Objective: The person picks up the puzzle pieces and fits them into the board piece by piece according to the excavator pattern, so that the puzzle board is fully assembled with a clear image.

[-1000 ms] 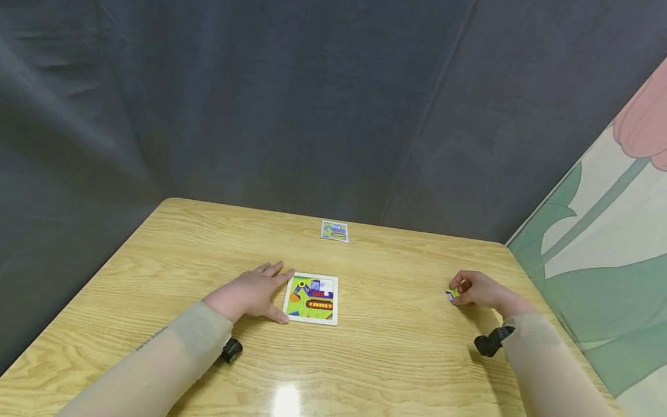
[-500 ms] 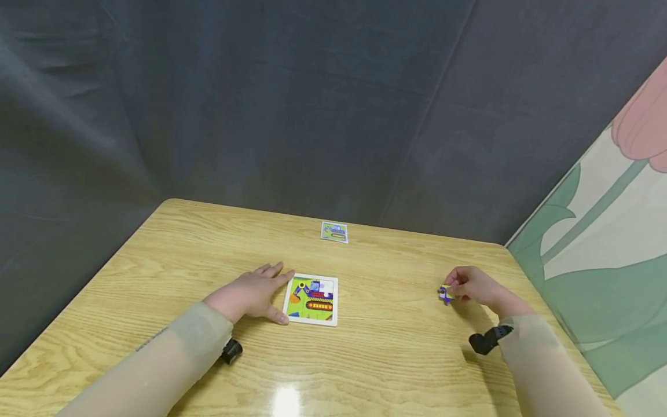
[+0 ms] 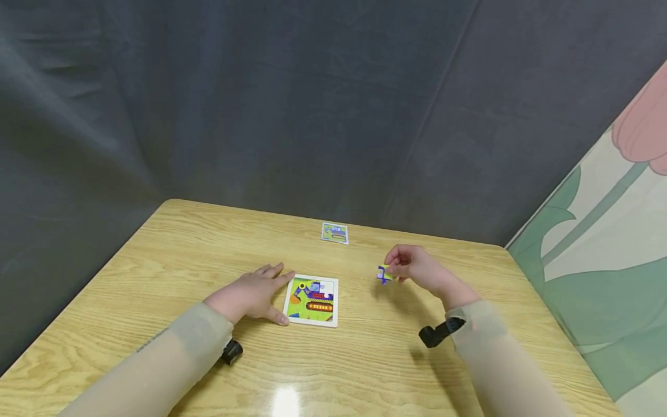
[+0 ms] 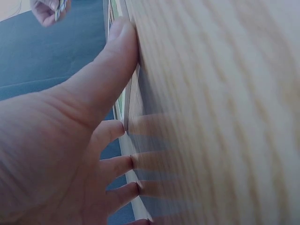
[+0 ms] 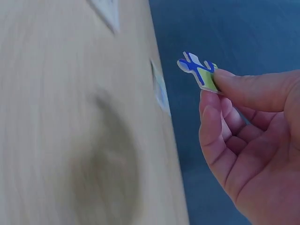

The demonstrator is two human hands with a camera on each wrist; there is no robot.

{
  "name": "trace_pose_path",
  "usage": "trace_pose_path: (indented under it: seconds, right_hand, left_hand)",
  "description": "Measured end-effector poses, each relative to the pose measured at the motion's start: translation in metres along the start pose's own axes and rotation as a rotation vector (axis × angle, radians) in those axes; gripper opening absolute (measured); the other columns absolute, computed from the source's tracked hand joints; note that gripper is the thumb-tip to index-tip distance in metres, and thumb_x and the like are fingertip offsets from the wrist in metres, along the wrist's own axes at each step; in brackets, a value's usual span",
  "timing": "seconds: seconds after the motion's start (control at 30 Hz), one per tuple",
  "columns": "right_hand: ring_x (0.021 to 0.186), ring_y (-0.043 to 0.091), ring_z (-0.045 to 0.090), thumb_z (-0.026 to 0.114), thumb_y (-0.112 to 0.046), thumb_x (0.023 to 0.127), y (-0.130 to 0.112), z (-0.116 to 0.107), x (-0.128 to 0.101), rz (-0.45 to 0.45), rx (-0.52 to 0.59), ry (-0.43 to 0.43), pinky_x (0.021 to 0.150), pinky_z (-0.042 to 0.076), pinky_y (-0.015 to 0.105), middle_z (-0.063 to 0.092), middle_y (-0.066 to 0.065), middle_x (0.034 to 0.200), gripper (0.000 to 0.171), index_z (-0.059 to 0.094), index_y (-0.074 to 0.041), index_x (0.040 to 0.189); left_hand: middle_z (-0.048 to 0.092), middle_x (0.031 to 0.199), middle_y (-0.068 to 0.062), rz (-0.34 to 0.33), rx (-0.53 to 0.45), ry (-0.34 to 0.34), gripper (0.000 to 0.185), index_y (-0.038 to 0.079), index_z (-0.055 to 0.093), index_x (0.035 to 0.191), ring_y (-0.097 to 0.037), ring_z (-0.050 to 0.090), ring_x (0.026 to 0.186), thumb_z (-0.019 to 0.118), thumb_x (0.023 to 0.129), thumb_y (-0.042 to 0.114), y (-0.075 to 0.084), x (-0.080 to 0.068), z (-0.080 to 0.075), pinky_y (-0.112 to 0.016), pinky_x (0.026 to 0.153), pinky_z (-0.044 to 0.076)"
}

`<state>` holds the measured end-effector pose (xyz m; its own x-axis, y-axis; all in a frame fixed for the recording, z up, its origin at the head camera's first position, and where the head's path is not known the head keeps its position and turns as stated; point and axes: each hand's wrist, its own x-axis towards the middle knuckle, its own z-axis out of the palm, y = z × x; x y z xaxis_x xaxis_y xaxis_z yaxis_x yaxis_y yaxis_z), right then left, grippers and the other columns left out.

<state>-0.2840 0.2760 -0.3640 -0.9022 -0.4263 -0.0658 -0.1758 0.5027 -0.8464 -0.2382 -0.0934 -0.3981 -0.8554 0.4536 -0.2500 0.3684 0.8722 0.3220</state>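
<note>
Right wrist shows puzzle piece (image 5: 199, 71) shape; head blurs.

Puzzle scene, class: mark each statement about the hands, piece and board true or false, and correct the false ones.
1. The right hand pinches a puzzle piece. True.
2. That piece lies flat on the table. False: it is held in the air.
3. The left hand rests flat against the puzzle board. True.
4. The small card sits under the left hand. False: it lies at the table's far edge, apart from both hands.
</note>
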Motion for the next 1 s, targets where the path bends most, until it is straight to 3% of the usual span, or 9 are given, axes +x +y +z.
trace_pose_path:
  seconds: [0.23, 0.43, 0.6, 1.0]
  right_hand:
    - [0.073, 0.019, 0.051, 0.065, 0.003, 0.091, -0.017, 0.060, 0.027, 0.015, 0.071, -0.053, 0.062, 0.048, 0.036, 0.055, 0.007, 0.081, 0.007, 0.062, 0.001, 0.096]
    - [0.068, 0.018, 0.049, 0.066, 0.004, 0.091, -0.021, 0.093, 0.044, 0.051, 0.136, -0.022, 0.056, 0.039, 0.029, 0.055, 0.007, 0.080, 0.008, 0.062, 0.005, 0.097]
    - [0.066, 0.017, 0.048, 0.068, 0.002, 0.090, -0.020, 0.106, 0.051, 0.104, 0.121, -0.003, 0.054, 0.037, 0.025, 0.055, 0.007, 0.079, 0.007, 0.063, 0.000, 0.094]
    - [0.067, 0.016, 0.049, 0.066, 0.005, 0.091, -0.016, 0.110, 0.054, 0.115, 0.078, -0.001, 0.057, 0.040, 0.024, 0.055, 0.007, 0.079, 0.006, 0.063, 0.002, 0.094]
  left_hand:
    - [0.016, 0.162, -0.017, 0.002, 0.004, -0.002, 0.106, 0.016, 0.029, 0.157, -0.042, 0.015, 0.146, 0.079, 0.073, 0.056, 0.001, 0.000, -0.001, -0.063, 0.112, 0.019]
    - [0.016, 0.162, -0.017, 0.003, 0.008, -0.003, 0.106, 0.016, 0.029, 0.157, -0.042, 0.015, 0.146, 0.078, 0.073, 0.057, 0.002, -0.001, -0.001, -0.063, 0.112, 0.019]
    - [0.016, 0.162, -0.018, 0.003, -0.006, -0.009, 0.105, 0.015, 0.029, 0.157, -0.043, 0.015, 0.146, 0.078, 0.074, 0.056, 0.004, -0.003, -0.003, -0.063, 0.112, 0.019]
    - [0.017, 0.162, -0.017, 0.004, -0.007, -0.001, 0.107, 0.016, 0.029, 0.157, -0.042, 0.015, 0.146, 0.079, 0.073, 0.058, 0.004, 0.000, -0.001, -0.063, 0.112, 0.019]
